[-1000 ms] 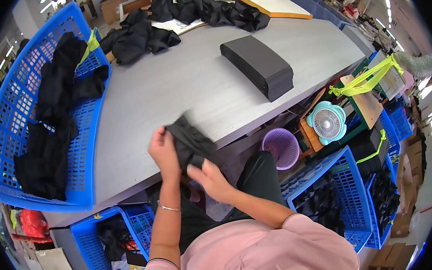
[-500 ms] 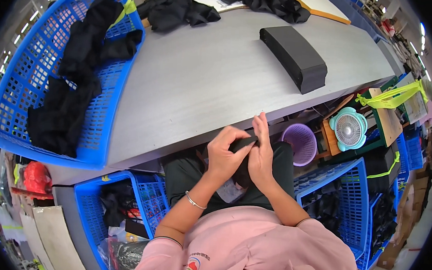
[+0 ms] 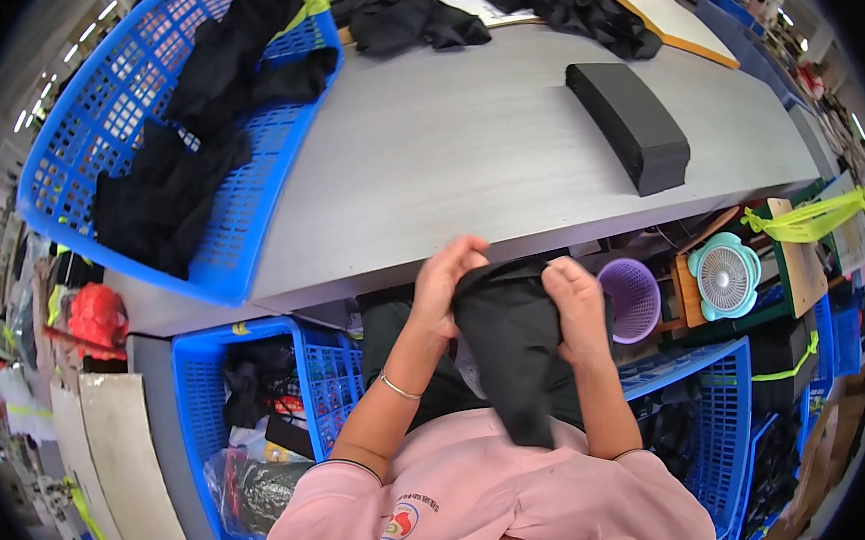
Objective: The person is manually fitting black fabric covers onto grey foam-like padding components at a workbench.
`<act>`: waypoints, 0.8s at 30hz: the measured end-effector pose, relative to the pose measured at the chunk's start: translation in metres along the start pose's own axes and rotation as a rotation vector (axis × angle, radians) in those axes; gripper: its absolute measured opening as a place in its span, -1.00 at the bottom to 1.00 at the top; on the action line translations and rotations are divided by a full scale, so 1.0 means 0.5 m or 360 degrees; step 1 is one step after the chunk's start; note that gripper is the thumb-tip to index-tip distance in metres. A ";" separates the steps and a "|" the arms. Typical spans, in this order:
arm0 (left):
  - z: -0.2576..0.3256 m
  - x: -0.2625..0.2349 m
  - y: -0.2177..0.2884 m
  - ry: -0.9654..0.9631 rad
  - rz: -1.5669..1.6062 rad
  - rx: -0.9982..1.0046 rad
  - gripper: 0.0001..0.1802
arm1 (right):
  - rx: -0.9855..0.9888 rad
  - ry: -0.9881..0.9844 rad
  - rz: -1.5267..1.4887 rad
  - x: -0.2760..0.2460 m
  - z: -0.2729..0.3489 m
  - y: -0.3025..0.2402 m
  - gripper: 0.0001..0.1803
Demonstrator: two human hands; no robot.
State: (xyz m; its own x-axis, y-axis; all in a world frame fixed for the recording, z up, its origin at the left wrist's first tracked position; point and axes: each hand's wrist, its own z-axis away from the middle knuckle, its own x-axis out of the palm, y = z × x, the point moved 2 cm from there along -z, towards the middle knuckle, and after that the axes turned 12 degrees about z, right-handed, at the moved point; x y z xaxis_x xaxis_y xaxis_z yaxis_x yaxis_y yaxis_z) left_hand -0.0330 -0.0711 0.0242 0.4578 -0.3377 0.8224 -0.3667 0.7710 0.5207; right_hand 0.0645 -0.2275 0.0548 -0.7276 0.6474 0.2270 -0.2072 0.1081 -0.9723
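A piece of black cloth hangs spread between my hands over my lap, its lower end tapering down against my pink shirt. My right hand pinches its upper right edge between thumb and fingers. At the upper left edge, the curled fingers of my left hand hold the cloth; part of the thumb is hidden. Beyond my hands, on the grey table, lies a long, neat black stack, which looks like layered fabric.
A blue basket with black cloth stands at the table's left. Black cloth heaps lie at the far edge. Lower blue baskets flank me, left and right. A purple bin and a turquoise fan are at the right.
My hands were close together over a small dark bit of material; now they are apart with the black cloth opened out between them. The whole view has shifted slightly.
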 end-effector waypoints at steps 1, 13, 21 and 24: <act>0.009 0.000 -0.017 -0.0044 0.0167 -0.0440 -0.58 | -0.0122 0.0169 0.0327 -0.004 -0.012 -0.006 -0.81; -0.039 0.079 -0.193 -0.0281 -0.0157 -0.0557 -0.43 | -0.0704 -0.1026 0.0545 0.125 0.020 0.220 -0.72; -0.029 0.099 -0.018 0.0236 -0.0156 0.0050 -0.27 | 0.0047 -0.0741 0.1668 0.033 0.019 0.393 -0.71; -0.010 0.043 0.001 0.0302 -0.0167 0.0161 -0.30 | 0.0442 0.0082 0.0851 0.027 0.038 0.153 -0.81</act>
State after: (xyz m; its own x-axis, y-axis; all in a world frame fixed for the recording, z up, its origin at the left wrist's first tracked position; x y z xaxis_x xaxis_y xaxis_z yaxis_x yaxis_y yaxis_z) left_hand -0.0191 -0.0753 0.0410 0.6383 -0.2983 0.7096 -0.3840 0.6756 0.6294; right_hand 0.0263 -0.2250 -0.0156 -0.7470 0.5940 -0.2987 0.0105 -0.4387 -0.8986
